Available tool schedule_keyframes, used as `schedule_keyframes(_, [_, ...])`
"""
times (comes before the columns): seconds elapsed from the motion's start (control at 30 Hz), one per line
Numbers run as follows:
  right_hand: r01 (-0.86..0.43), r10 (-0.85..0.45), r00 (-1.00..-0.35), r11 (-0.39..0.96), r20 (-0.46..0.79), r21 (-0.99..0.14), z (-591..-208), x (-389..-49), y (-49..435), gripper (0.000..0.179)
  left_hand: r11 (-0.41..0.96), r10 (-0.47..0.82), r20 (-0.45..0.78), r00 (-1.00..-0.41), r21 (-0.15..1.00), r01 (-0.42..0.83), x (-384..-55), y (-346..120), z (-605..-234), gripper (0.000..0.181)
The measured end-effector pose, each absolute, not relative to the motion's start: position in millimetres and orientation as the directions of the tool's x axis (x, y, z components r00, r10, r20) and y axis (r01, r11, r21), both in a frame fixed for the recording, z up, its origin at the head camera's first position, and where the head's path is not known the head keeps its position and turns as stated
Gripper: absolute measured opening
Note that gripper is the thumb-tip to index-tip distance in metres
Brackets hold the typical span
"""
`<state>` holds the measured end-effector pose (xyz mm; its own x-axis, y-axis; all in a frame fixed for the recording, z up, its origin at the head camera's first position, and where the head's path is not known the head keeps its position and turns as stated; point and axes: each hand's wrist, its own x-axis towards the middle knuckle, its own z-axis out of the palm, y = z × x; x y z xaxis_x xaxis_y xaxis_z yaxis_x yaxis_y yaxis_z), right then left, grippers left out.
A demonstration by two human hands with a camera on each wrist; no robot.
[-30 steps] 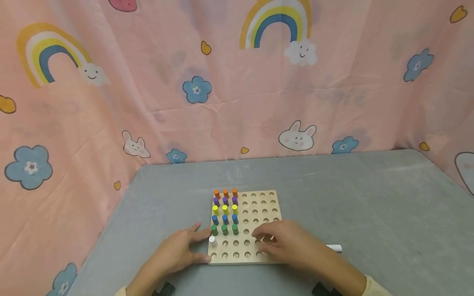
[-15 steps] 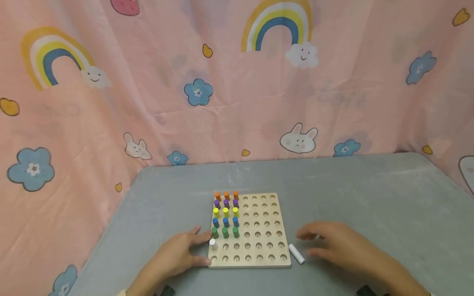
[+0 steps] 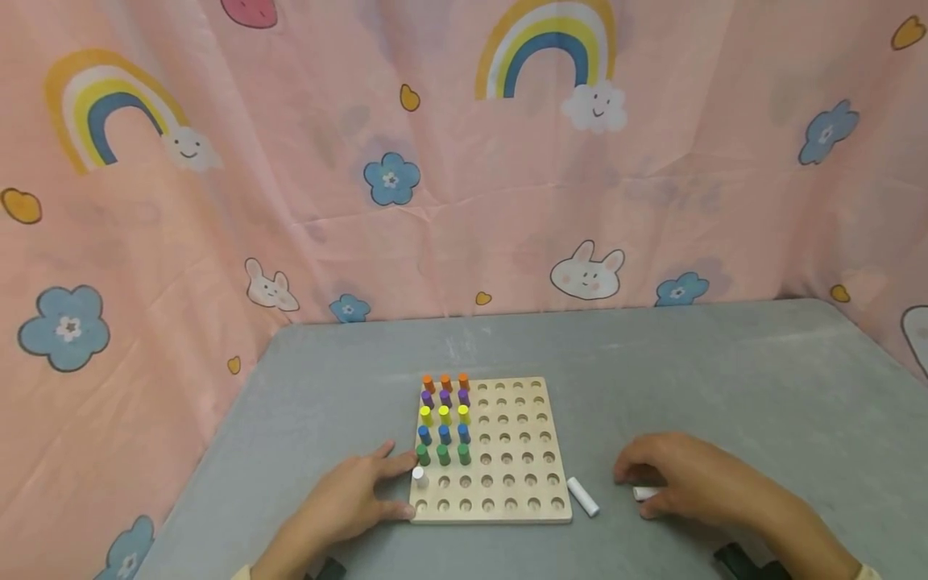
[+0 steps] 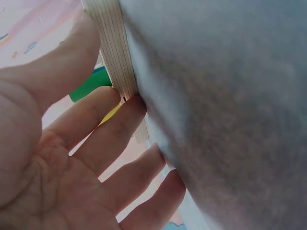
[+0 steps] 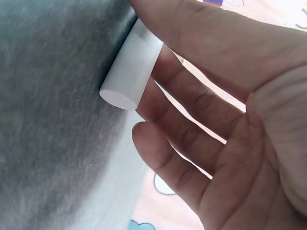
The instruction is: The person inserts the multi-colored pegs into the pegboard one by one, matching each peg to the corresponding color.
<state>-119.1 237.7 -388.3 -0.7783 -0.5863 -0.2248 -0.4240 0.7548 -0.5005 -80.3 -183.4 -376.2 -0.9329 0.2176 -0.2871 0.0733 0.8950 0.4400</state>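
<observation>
A wooden pegboard (image 3: pixel 515 459) lies on the table, with upright pegs in its left three columns: orange, purple, yellow, blue and green rows. One white peg (image 3: pixel 419 477) stands in the leftmost column below the green pegs. My left hand (image 3: pixel 353 495) touches the board's left edge with thumb and fingertips; in the left wrist view its fingers (image 4: pixel 112 129) are spread and nearly straight. To the right, my right hand (image 3: pixel 692 479) curls thumb and fingers round a white peg (image 5: pixel 129 69) lying on the table. Part of that peg is hidden by the thumb.
Another white peg (image 3: pixel 583 497) lies loose at an angle beside the board's lower right edge. The grey table (image 3: pixel 333 387) reaches back to a pink curtain (image 3: pixel 464 209) printed with rainbows, flowers and rabbits.
My right hand has moved right from over the board's lower right, past the angled white peg, to the farther white peg. The left hand stays at the board's edge.
</observation>
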Motion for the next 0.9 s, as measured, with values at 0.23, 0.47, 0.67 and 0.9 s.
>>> schedule_keyframes(0.23, [-0.435,-0.598,-0.772,0.744,-0.215,-0.507,-387.5,-120.0,238.6,0.023,0.897,0.214,-0.285,-0.934,0.435,0.073,-80.2,-182.9,-375.3,0.07])
schedule_keyframes(0.47, [-0.474,-0.606,-0.785,0.723,-0.131,-0.502,-383.2,-119.1,236.8,0.016,0.893,0.219,-0.274,-0.936,0.443,0.079,-80.7,-183.5,-376.4,0.07])
schedule_keyframes(0.67, [-0.473,-0.591,-0.804,0.704,-0.066,-0.53,-380.2,-120.8,235.2,0.015,0.892,0.221,-0.273,-0.936,0.445,0.082,-82.2,-184.3,-376.9,0.07])
schedule_keyframes(0.9, [-0.47,-0.593,-0.803,0.697,-0.066,-0.541,-383.6,-122.4,239.2,0.017,0.887,0.232,-0.263,-0.936,0.452,0.093,-80.8,-184.8,-377.1,0.071])
